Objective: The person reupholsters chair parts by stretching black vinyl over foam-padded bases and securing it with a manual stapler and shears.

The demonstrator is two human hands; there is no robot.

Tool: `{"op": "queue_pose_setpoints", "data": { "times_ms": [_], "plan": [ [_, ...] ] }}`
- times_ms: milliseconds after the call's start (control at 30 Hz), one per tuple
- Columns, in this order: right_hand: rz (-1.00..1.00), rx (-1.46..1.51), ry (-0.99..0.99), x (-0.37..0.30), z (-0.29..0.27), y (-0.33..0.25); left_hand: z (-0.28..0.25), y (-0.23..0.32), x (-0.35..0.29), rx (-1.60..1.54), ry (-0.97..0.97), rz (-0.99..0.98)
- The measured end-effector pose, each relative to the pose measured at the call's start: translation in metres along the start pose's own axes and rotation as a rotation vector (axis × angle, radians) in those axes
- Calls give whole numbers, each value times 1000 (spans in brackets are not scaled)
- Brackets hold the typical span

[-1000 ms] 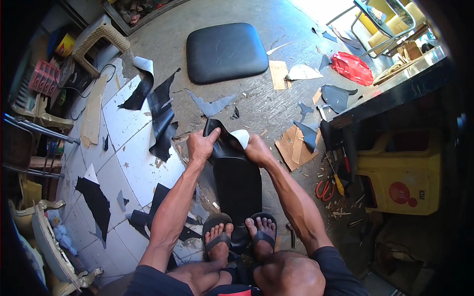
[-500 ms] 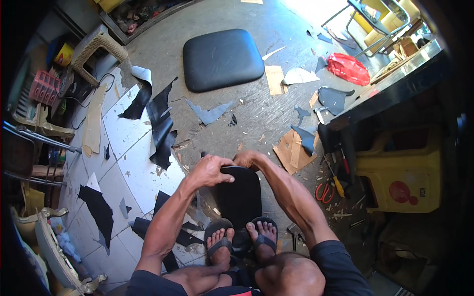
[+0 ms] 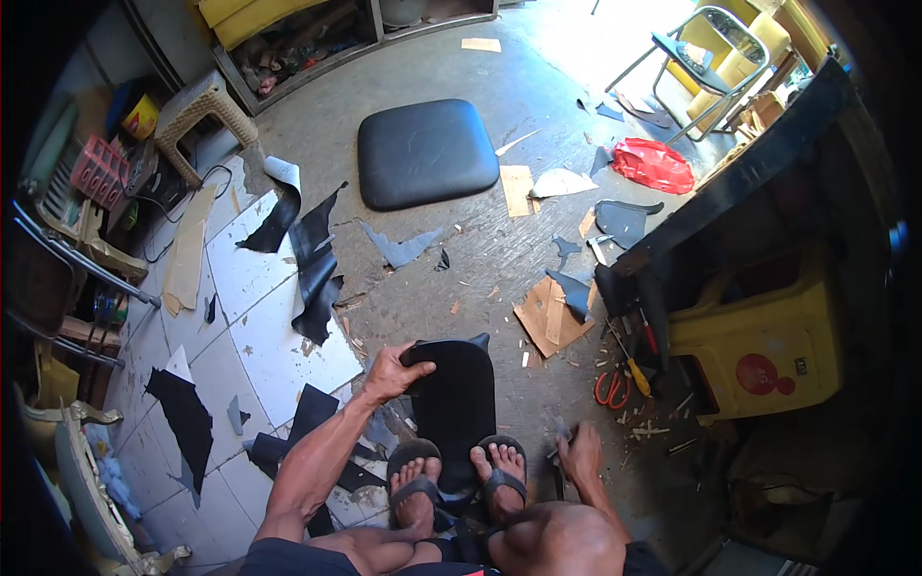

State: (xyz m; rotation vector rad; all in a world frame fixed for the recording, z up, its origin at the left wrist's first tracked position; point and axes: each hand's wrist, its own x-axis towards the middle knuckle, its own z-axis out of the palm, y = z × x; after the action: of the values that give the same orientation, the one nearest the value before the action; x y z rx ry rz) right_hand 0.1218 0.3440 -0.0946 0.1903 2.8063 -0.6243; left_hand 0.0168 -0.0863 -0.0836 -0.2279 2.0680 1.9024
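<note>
A long black panel with a rounded far end [image 3: 453, 389] lies before me, between and beneath my sandalled feet. At its far left edge, my left hand [image 3: 392, 372] is closed, thumb on top and fingers over the rim. A loose black flap [image 3: 480, 340] sticks up at its far right corner. On the right, low by the floor beside my right foot, my right hand [image 3: 582, 453] is closed around something dark and greyish that I cannot make out. Farther off lies a black padded seat cushion [image 3: 428, 154].
Black material scraps [image 3: 315, 259] lie on the left tiles. To the right are orange-handled scissors [image 3: 612, 388], a yellow-handled screwdriver [image 3: 638, 377], a hammer [image 3: 597, 250] and cardboard [image 3: 552, 322]. A yellow plastic stool [image 3: 759, 346] lies beyond, under a dark bench edge [image 3: 740, 158].
My right hand has left the panel's far end and moved down to the floor at my right. My left hand still grips the panel. The black flap now shows at its corner.
</note>
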Motion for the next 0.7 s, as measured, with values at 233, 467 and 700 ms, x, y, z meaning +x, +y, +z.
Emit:
{"op": "queue_pose_setpoints", "data": {
  "times_ms": [233,467,700],
  "plan": [
    [94,-268,-11,-96,48,76,40,247,-43,703,25,1061],
    [382,459,-227,-58,-82,-1,73,246,-116,1064,-112,1490],
    [-134,472,-326,-105,-291,-147,64,226,-122,1075,-74,1503]
  ]
}}
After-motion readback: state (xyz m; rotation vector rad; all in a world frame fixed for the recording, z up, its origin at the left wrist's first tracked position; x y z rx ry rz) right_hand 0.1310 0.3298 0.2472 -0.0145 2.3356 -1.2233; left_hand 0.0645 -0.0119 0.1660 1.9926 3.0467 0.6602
